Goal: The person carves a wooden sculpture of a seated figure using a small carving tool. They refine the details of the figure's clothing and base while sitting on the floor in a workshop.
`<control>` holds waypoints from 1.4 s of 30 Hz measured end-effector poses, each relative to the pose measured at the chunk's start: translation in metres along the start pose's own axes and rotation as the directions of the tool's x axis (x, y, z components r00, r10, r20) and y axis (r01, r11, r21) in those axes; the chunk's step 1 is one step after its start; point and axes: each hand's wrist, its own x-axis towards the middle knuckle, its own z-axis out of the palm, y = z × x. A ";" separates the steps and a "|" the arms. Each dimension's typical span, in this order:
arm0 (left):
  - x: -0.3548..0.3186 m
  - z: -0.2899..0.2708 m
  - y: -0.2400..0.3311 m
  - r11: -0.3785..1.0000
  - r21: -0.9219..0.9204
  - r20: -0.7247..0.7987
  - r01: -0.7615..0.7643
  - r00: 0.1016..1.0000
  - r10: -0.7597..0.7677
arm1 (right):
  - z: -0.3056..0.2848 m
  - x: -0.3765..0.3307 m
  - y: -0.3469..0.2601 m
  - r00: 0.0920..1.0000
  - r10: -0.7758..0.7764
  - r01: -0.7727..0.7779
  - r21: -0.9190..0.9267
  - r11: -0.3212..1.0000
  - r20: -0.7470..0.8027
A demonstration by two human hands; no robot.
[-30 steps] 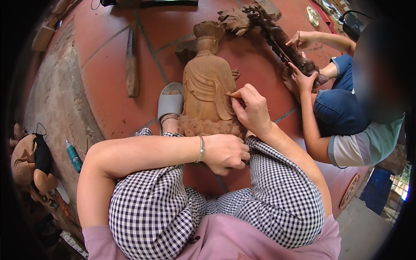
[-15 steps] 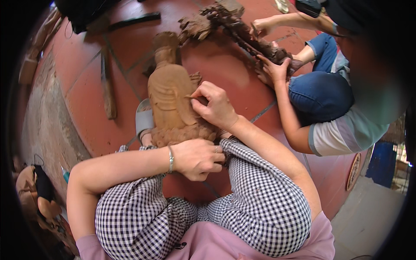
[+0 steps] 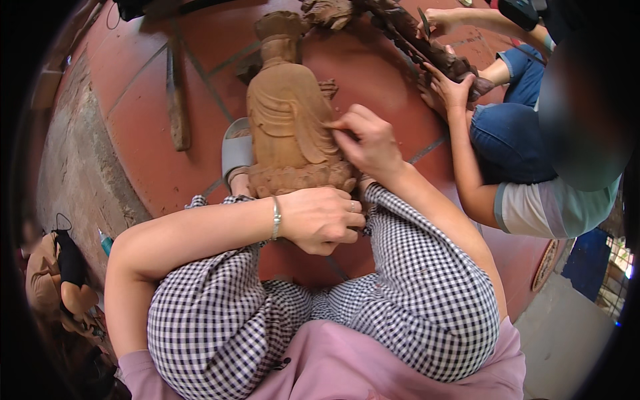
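Note:
A brown carved wooden statue (image 3: 283,110) of a robed figure lies before me, its lotus-like base toward my legs and its head away. My right hand (image 3: 370,141) is closed in a pinch at the right side of the robe folds. A small brownish tip shows between thumb and forefinger and meets the carving; its kind is too small to tell. Just below the base, my left hand (image 3: 320,219) is curled with its knuckles up, a bracelet on the wrist. Whatever its fingers hold, if anything, is hidden.
At the right another person's hand (image 3: 453,87) steadies a dark, gnarled wood carving (image 3: 417,47), while their other hand (image 3: 440,23) holds a thin tool. A wooden-handled tool (image 3: 177,100) lies on the red tiles (image 3: 140,127) to the left. My grey sandal (image 3: 237,148) is beside the statue.
The whole view has shifted, so the statue and both hands appear higher and farther right. My right hand stays pinched against the robe's side; the left stays curled by the base.

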 end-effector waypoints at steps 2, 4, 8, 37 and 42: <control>-0.001 0.002 -0.002 1.000 -0.004 -0.015 -0.022 1.000 0.022 | -0.010 -0.019 0.002 0.979 0.203 -0.199 0.091 0.976 -0.032; -0.003 0.002 -0.003 0.999 0.000 -0.018 -0.038 0.999 0.038 | -0.017 -0.026 -0.001 0.925 0.366 -0.333 0.254 0.908 -0.098; -0.015 0.000 0.000 0.998 0.021 -0.015 -0.056 0.998 0.056 | -0.019 -0.018 -0.003 0.841 0.531 -0.395 0.555 0.732 -0.102; -0.042 -0.013 0.007 0.999 0.007 -0.011 -0.045 0.999 0.045 | 0.023 0.012 -0.004 0.988 0.139 -0.120 0.251 0.960 -0.060; -0.041 -0.011 0.006 0.999 0.000 -0.022 -0.048 0.999 0.048 | 0.021 0.009 0.000 0.998 0.018 -0.009 0.144 0.990 -0.067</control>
